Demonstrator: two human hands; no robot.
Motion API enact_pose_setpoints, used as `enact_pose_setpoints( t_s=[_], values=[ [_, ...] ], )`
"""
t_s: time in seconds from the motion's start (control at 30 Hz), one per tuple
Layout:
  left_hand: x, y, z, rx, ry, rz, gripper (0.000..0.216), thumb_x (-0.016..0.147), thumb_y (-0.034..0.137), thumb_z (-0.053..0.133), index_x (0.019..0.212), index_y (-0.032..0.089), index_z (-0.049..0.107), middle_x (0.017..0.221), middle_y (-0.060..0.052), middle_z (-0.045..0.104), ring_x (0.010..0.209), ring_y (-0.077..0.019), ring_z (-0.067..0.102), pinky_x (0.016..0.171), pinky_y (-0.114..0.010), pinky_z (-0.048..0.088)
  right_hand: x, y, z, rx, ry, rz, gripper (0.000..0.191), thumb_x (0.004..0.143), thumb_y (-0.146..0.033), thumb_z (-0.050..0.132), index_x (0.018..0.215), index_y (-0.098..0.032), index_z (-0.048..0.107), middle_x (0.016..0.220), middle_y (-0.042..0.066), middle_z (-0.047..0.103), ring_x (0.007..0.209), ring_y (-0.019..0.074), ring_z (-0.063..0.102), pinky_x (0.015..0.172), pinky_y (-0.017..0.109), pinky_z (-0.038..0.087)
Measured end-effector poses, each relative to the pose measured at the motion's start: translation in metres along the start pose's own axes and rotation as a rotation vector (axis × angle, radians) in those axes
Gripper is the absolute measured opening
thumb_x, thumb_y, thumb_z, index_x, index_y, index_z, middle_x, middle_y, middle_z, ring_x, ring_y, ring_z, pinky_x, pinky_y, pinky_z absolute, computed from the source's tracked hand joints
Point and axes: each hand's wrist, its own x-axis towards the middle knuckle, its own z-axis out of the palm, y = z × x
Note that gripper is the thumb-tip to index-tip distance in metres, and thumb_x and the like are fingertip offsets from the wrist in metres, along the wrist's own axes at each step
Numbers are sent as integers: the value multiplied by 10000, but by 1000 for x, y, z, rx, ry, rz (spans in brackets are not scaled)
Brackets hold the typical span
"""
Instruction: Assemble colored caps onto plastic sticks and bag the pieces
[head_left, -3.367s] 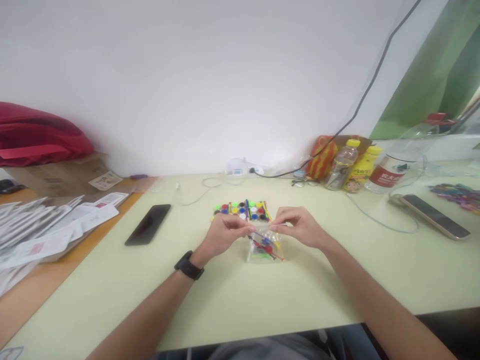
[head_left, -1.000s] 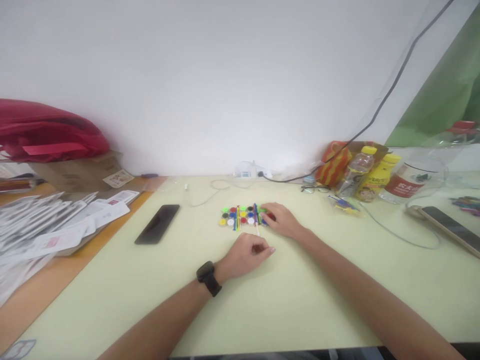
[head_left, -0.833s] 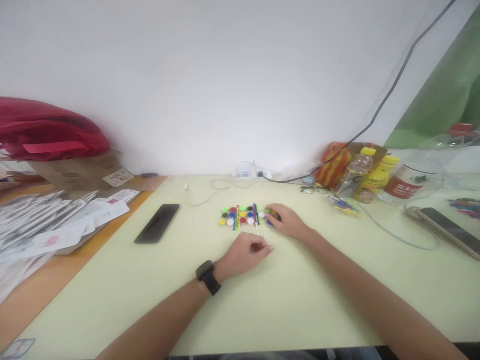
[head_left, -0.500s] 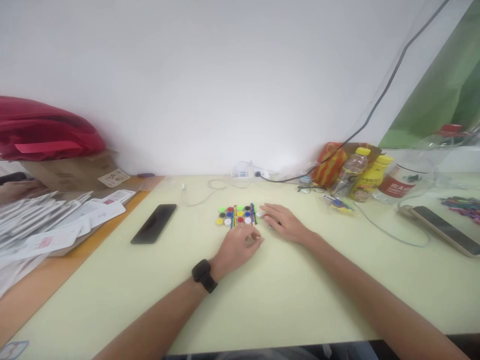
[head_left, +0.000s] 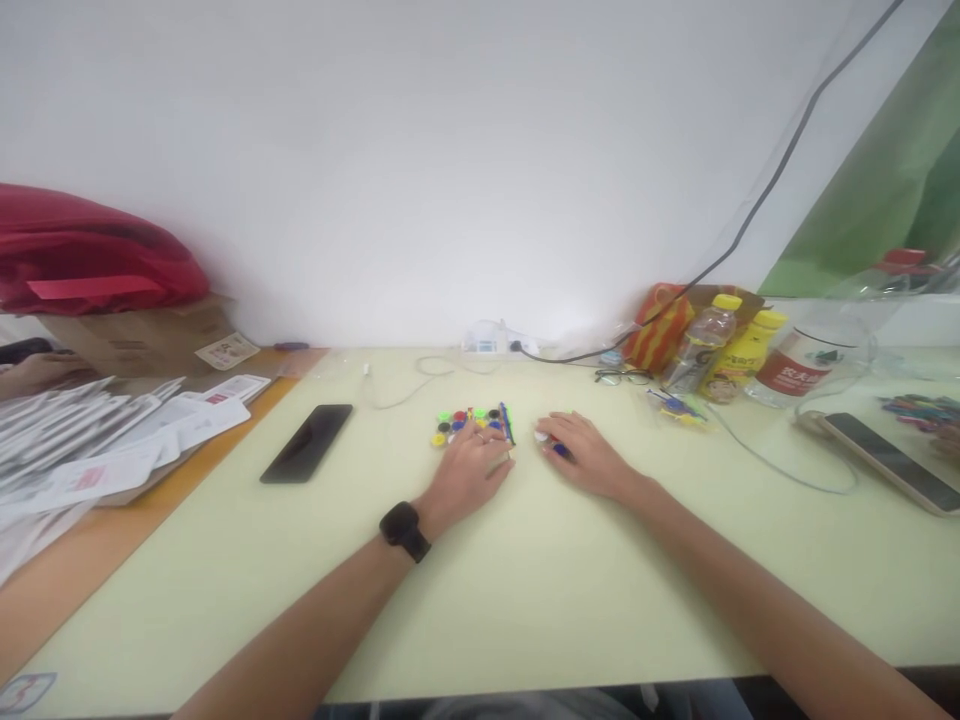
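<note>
Small round coloured discs lie in rows on the table, with thin coloured sticks standing in a line at the right end of the rows. My left hand, wearing a black watch on its wrist, rests over the near part of these rows, fingers stretched and apart, hiding several discs. To the right, beyond a gap, my right hand lies palm down with fingers extended over a few discs. A white disc and a blue disc show at its fingertips; the rest are covered.
A black phone lies left, beside a pile of white packets. Bottles, glasses and a small bag of coloured pieces are at the right back. Another phone and another person's hand are far right.
My right hand has slid right, away from the sticks, and discs now show under its fingers. My left hand has moved slightly forward over the rows and its fingers have straightened.
</note>
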Motion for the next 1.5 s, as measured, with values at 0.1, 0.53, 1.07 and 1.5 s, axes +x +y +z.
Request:
enact_pose_setpoints(
  t_s=[0.1,0.53,1.07,1.5],
  values=[
    [1,2,1,20,-4,-7,184,965,274,630,1110,234,737,1128,-60,728,1060,-295,581,978,-517,468,-1,-6,3,-38,5,-5,390,996,-333,536,1379,-275,586,1439,103,632,1409,314,500,1211,623,279],
    [4,-7,7,63,54,-44,174,975,266,638,1122,223,721,1201,-72,694,1141,-292,561,1109,-530,406,-10,14,-13,-5,40,112,546,980,-512,574,1478,-296,519,1474,107,591,1392,329,501,1144,565,422],
    [-8,29,-1,-261,-181,64,287,984,264,611,1268,242,646,1243,-83,706,1200,-269,617,1064,-456,503,-25,-12,-28,230,-4,112,483,940,-503,653,1369,-285,619,1397,102,649,1339,316,569,1144,528,457],
    [-10,29,3,-351,-207,30,458,993,304,614,1445,270,550,1469,-73,590,1396,-257,497,1191,-464,426,-20,-16,-36,495,-199,119,430,893,-178,583,1303,-276,668,1264,46,725,1111,248,692,968,396,574]
  ],
)
